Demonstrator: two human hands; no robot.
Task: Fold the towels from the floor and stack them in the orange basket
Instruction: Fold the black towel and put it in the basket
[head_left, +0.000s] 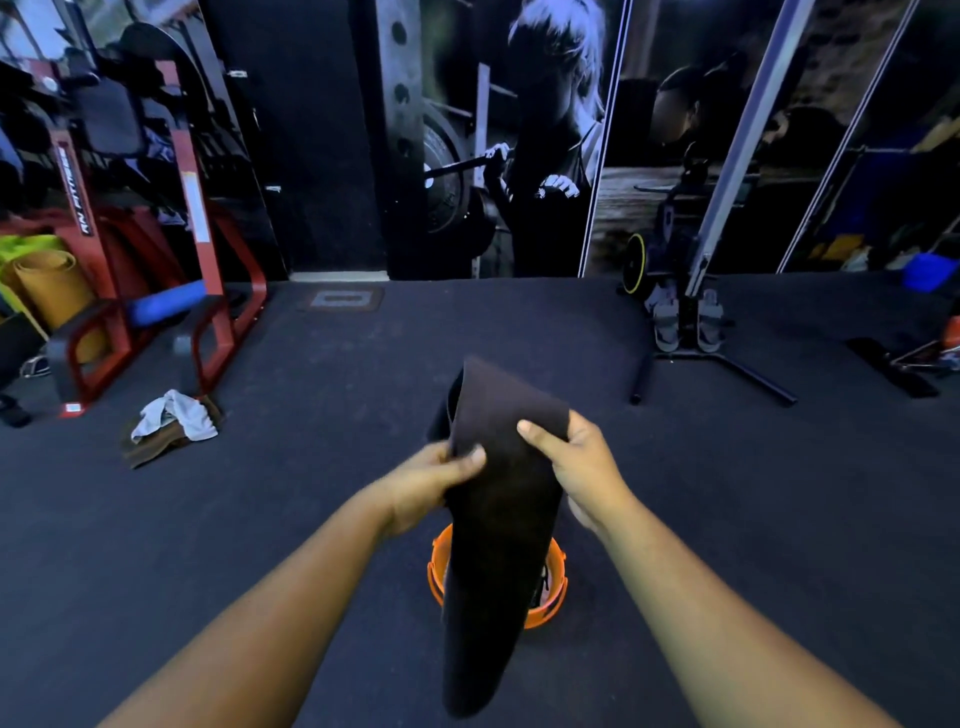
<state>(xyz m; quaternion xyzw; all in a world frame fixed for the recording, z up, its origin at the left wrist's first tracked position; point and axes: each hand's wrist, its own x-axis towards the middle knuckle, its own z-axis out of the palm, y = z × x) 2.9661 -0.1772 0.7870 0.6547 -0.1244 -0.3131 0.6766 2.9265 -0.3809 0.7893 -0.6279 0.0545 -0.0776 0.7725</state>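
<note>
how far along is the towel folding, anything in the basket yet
Done: cannot tell; the orange basket is mostly hidden behind the hanging cloth. In hand: both the left hand and right hand grip a dark towel above it. Left: a white and brown towel pile still lies on the floor.

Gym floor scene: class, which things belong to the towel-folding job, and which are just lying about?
Job: dark towel held by left hand and right hand; orange basket; towel pile.
Lying about: red rack; rolled mat; blue roller.
</note>
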